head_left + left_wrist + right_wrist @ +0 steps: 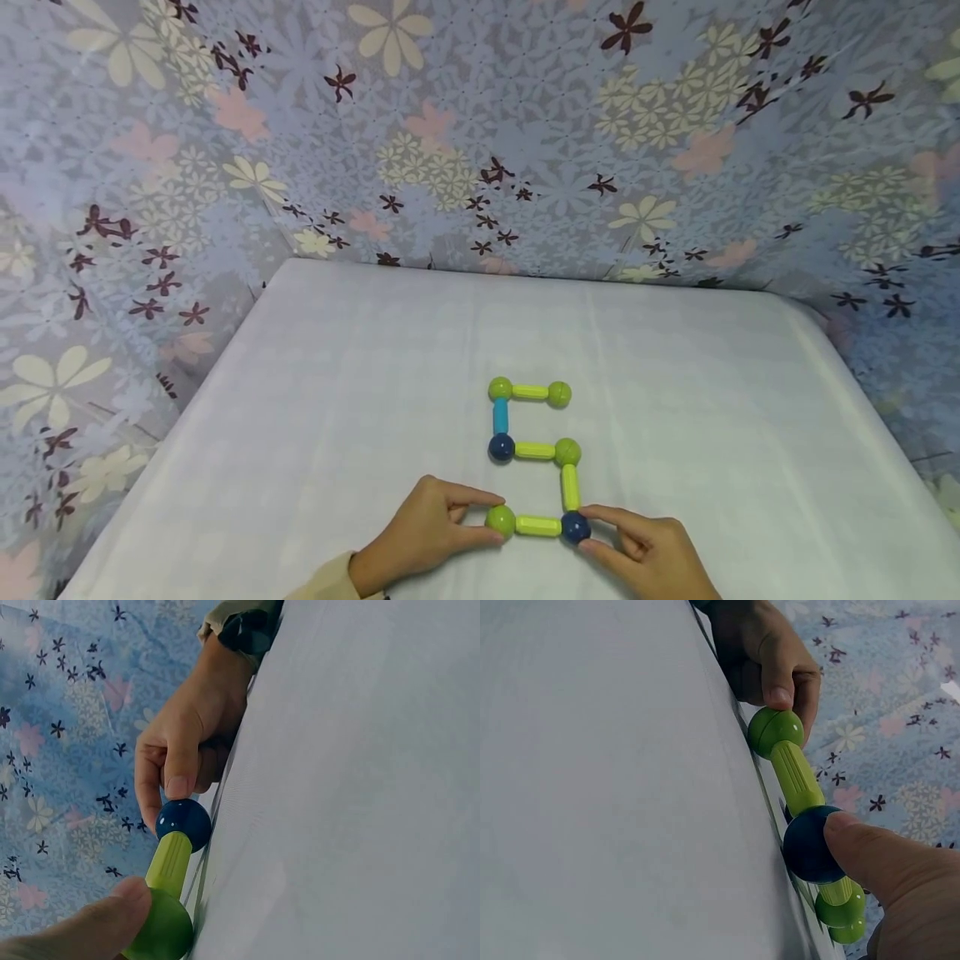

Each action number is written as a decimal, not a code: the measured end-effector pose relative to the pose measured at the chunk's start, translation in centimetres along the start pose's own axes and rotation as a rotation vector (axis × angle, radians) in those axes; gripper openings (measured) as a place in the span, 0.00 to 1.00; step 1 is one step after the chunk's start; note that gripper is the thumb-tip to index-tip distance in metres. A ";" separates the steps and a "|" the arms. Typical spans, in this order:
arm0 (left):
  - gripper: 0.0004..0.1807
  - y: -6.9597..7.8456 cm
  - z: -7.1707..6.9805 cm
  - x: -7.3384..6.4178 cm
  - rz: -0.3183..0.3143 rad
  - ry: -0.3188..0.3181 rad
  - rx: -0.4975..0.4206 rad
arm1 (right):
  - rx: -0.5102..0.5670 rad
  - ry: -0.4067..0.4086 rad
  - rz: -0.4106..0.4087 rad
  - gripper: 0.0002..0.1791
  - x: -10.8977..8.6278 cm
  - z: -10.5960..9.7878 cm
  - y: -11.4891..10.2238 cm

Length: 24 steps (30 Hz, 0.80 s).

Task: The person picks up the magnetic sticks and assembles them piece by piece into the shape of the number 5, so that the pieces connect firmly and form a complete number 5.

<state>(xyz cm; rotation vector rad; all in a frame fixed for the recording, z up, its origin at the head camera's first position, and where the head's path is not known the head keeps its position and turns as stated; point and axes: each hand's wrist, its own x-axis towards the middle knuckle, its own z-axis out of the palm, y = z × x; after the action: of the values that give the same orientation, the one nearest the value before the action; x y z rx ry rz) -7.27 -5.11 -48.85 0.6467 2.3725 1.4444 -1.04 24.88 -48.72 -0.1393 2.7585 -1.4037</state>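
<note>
On the white-covered table, toy balls and rods join into an angular S shape. My left hand (420,527) pinches the green ball (500,522) at its near left end between thumb and index finger. With the same two fingers, my right hand (652,550) pinches the dark blue ball (576,527) at the near right corner. A yellow-green rod (538,526) links these two balls. Another yellow-green rod (571,487) runs from the held blue ball to a green ball (567,452) farther back. The left wrist view shows the right thumb pressed on the blue ball (184,825).
The chain continues through a rod (535,451) to a second dark blue ball (502,447). A light blue rod (501,415) leads to a green ball (500,388); one more rod ends in a green ball (559,393). Floral fabric (465,125) hangs behind the table (360,350).
</note>
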 end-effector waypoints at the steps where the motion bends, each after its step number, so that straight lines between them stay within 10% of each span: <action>1: 0.20 0.0 0.0 0.0 -0.001 0.003 0.004 | -0.003 0.005 0.002 0.16 0.0 0.0 0.0; 24: 0.24 -0.1 -0.1 0.8 0.037 0.007 -0.029 | 0.060 0.162 0.028 0.14 -0.5 -0.6 0.6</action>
<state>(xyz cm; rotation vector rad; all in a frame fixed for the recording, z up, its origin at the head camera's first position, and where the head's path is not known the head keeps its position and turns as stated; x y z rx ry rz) -8.02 -4.84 -48.85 0.6825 2.3518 1.4956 -0.60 25.80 -48.87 0.0169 2.8281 -1.5542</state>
